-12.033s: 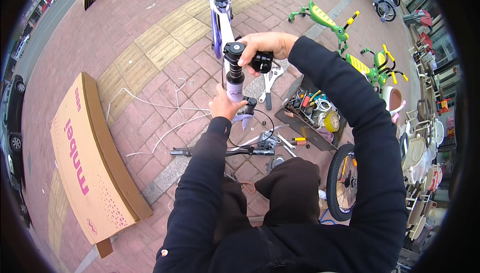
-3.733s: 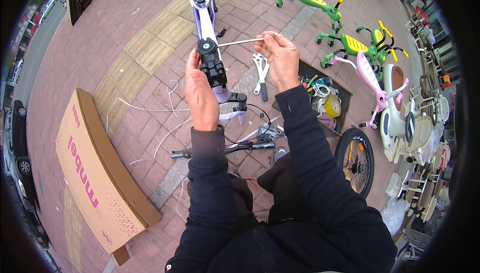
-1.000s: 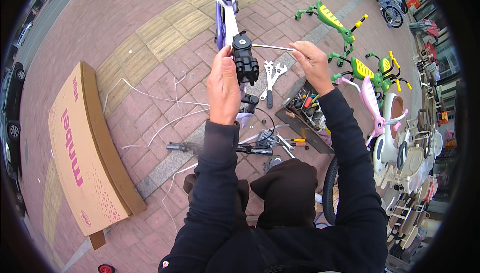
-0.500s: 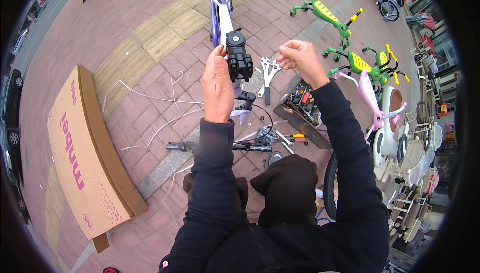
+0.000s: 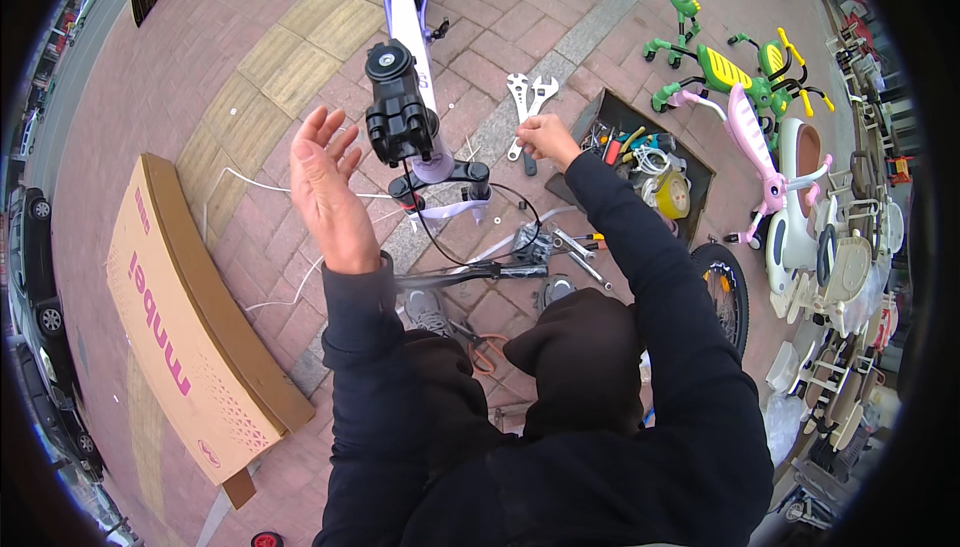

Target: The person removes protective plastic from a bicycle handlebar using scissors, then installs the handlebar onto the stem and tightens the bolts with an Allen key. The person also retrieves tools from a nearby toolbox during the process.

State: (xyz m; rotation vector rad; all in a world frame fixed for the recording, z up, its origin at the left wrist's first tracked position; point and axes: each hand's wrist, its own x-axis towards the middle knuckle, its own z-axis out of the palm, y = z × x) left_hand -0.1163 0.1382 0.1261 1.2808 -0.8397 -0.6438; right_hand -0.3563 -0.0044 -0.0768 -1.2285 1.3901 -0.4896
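Note:
A black handlebar stem (image 5: pixel 397 112) with a round top cap sits on the white-and-purple bicycle frame (image 5: pixel 425 77). My left hand (image 5: pixel 335 197) is open beside it, fingers spread, and no contact shows. My right hand (image 5: pixel 548 139) is closed, fingertips pinched together, over the handles of two wrenches (image 5: pixel 519 97) on the paving; whether it holds anything is too small to tell. Nearer to me is the fork crown (image 5: pixel 445 205). A black cable loops from the bicycle to a dark handlebar (image 5: pixel 480 274) that lies in front of my feet.
An open toolbox (image 5: pixel 690 152) full of tools and tape stands to the right. Loose tools (image 5: pixel 580 252) and a bicycle wheel (image 5: pixel 722 292) are nearer. A long cardboard box (image 5: pixel 190 337) lies left. Green and pink ride-on toys (image 5: pixel 755 152) line the right side.
My left hand has come away from the stem to the left, its fingers spreading. My right hand has moved down and left toward the wrenches. The view has shifted.

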